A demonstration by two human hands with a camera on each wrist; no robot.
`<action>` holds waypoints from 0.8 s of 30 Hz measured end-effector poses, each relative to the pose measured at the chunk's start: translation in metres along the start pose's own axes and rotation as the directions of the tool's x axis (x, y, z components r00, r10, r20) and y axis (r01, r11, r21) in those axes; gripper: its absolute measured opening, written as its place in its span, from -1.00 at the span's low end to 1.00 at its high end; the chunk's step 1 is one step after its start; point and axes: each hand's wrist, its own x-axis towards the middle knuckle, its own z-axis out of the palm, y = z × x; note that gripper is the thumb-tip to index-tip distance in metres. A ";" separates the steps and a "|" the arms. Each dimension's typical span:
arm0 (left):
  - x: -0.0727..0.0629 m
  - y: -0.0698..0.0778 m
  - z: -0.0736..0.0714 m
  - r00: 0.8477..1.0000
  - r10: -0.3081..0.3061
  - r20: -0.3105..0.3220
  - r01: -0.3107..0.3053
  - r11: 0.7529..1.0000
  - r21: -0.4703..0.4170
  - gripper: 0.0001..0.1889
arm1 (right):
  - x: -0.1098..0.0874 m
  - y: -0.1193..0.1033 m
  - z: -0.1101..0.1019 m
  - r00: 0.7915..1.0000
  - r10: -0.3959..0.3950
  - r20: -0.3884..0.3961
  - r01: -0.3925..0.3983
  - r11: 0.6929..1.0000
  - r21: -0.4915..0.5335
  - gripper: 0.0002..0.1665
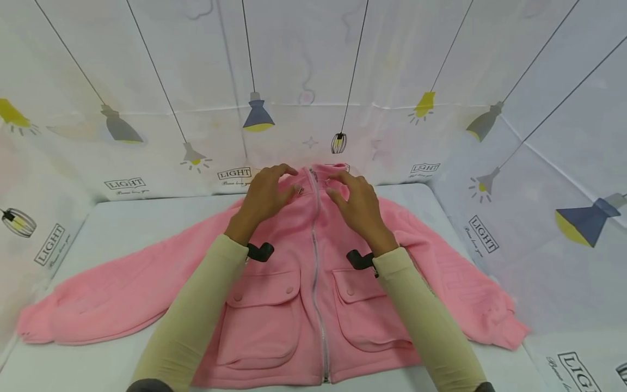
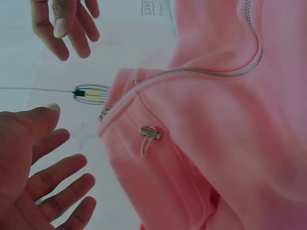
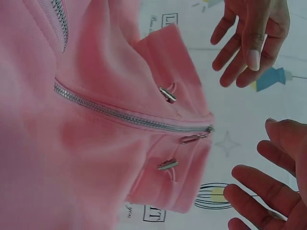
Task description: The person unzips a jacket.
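Note:
A pink zip-up jacket (image 1: 274,245) lies spread front side up, its zipper (image 1: 315,245) closed up to the collar (image 3: 168,72). Metal cord toggles (image 3: 167,94) sit on both sides of the collar, and the zipper pull (image 3: 192,139) hangs at its top. Over the collar's left side hovers my left hand (image 1: 266,193), fingers loosely bent and holding nothing. My right hand (image 1: 357,204) is over the right side in the same way. Both wrist views show the fingers apart from the fabric, with a gap between the two hands.
Both sleeves (image 1: 122,277) stretch outward across the white tabletop (image 1: 142,218). Two flap pockets (image 1: 264,316) lie on the jacket's front. A pale sheet printed with lamps (image 1: 303,54) hangs behind and at the sides, close to the collar.

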 end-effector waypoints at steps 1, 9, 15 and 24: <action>0.003 -0.002 0.002 1.000 -0.010 -0.001 0.010 1.000 -0.020 -0.63 | 0.002 0.002 0.002 1.000 0.008 0.006 -0.008 1.000 0.011 -0.59; 0.021 -0.013 0.014 0.999 -0.051 -0.007 0.051 0.997 -0.062 -0.73 | 0.020 0.010 0.018 0.998 0.042 0.035 -0.044 0.998 0.051 -0.63; 0.036 -0.018 0.021 0.998 -0.068 0.012 0.069 0.994 -0.085 -0.75 | 0.030 0.007 0.024 0.998 0.050 0.043 -0.052 0.997 0.051 -0.67; 0.050 -0.023 0.025 0.985 -0.151 0.079 0.163 0.972 -0.170 -0.77 | 0.039 0.009 0.031 0.998 0.048 0.046 -0.051 0.997 0.050 -0.73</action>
